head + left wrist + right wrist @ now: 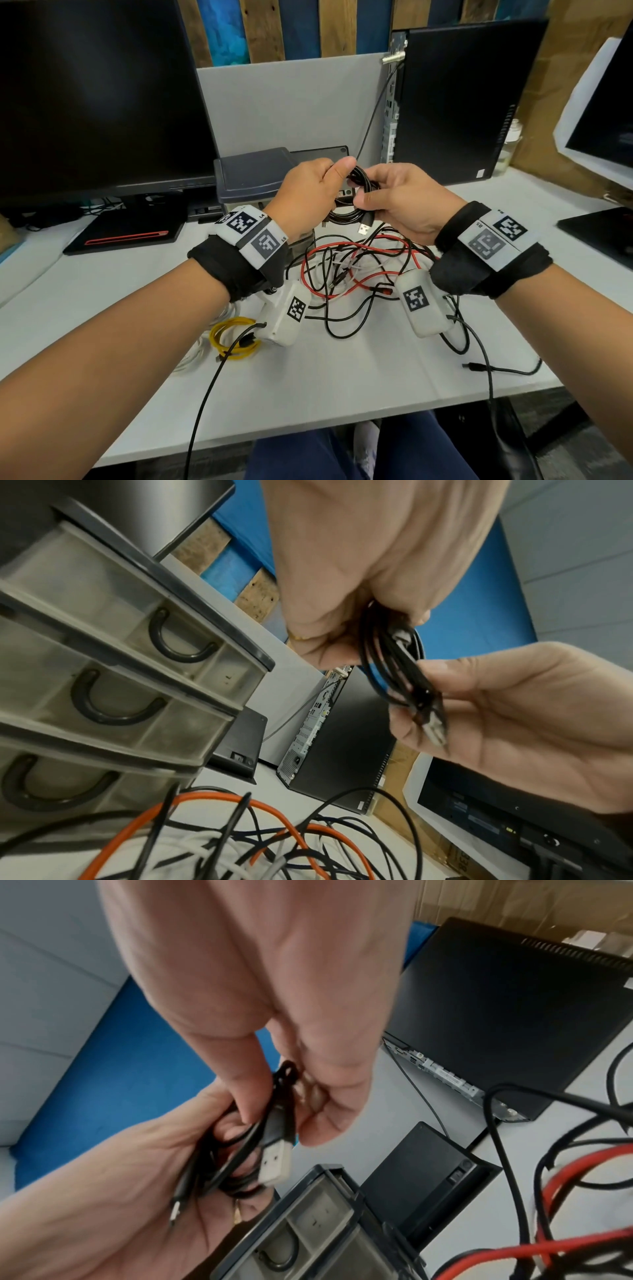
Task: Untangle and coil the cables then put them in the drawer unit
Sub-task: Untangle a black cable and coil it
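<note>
The coiled black cable (356, 202) is held at frame centre, above the worktop (342, 370). The left hand (308, 192) grips its upper loops; the right hand (404, 202) pinches the lower loops, USB plug (365, 227) dangling. The drawer unit (253, 178) stands just behind, tangled cables (359, 270) lying below.

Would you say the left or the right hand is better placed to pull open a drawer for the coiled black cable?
Probably the right hand: it only pinches the black USB cable, whereas the left hand grips the coil. The drawer unit looks shut.
</note>
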A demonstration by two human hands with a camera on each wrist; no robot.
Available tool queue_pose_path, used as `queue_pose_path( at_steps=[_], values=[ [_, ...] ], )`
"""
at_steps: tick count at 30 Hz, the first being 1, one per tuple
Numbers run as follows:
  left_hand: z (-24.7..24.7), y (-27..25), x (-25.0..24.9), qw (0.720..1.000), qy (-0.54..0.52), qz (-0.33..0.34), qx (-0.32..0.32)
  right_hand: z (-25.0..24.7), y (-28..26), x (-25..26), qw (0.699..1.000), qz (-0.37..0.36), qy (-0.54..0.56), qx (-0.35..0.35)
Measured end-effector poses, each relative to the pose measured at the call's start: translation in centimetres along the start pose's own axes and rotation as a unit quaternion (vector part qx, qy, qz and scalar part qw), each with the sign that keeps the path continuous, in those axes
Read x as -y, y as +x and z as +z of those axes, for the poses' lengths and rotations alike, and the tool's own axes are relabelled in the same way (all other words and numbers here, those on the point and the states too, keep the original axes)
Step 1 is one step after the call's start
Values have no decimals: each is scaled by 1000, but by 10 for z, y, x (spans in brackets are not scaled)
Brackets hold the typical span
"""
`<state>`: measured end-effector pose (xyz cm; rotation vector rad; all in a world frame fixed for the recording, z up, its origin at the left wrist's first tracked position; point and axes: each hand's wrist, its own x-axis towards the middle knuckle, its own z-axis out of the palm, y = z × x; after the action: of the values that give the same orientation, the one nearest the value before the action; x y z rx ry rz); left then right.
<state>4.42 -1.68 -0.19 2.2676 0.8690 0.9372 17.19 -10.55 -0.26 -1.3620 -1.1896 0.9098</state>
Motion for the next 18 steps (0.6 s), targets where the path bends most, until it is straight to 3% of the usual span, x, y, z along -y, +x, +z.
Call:
queue_pose_path(
  at_steps=[5,10,15,18],
  values=[
    [0,0,-2,998,-51,-27,-7,3,-1,-1,997,64,-4,46],
    [2,-1,2,988,-138,-68,16,5,1,-1,997,76,16,17],
    [-5,-8,5,993,-81,-48,66,8,5,-7,997,59,-28,-29],
    [-16,-15,16,992,-56,-52,99,13,6,-12,992,87,-88,-23]
  ],
)
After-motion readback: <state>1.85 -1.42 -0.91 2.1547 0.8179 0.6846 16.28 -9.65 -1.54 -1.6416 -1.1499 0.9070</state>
